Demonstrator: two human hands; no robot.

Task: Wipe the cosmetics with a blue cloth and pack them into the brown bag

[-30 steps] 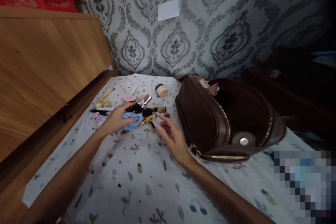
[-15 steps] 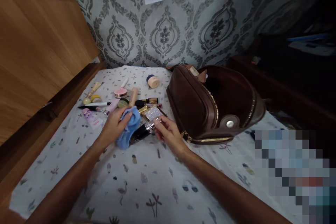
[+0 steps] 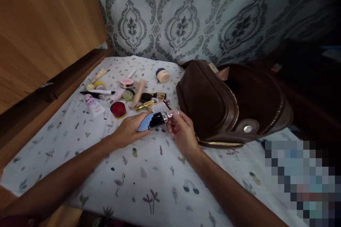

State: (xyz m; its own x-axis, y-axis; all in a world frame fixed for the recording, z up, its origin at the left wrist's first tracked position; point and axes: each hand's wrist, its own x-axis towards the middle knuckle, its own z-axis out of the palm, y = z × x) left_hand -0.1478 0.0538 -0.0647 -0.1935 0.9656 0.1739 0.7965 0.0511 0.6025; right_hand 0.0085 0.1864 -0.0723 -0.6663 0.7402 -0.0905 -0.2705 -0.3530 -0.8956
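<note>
- Bed sheet (image 3: 149,184) white with small prints; patterned wallpaper (image 3: 186,25) behind, wooden panel (image 3: 39,25) at left.
- Brown bag (image 3: 213,103) lay open, right of scattered cosmetics (image 3: 125,92).
- Black tube (image 3: 156,120) with silver cap, held just above sheet between hands.
- Left hand (image 3: 130,131) fingers pressed blue cloth (image 3: 144,123) round tube's end.
- Right hand (image 3: 182,129) fingertips pinched cap.

Room setting: damask-patterned wall (image 3: 213,14) at 12 o'clock; wooden panel (image 3: 39,25) at 10 o'clock; bed sheet (image 3: 149,181) with small printed motifs; dim shadow at 3 o'clock.
</note>
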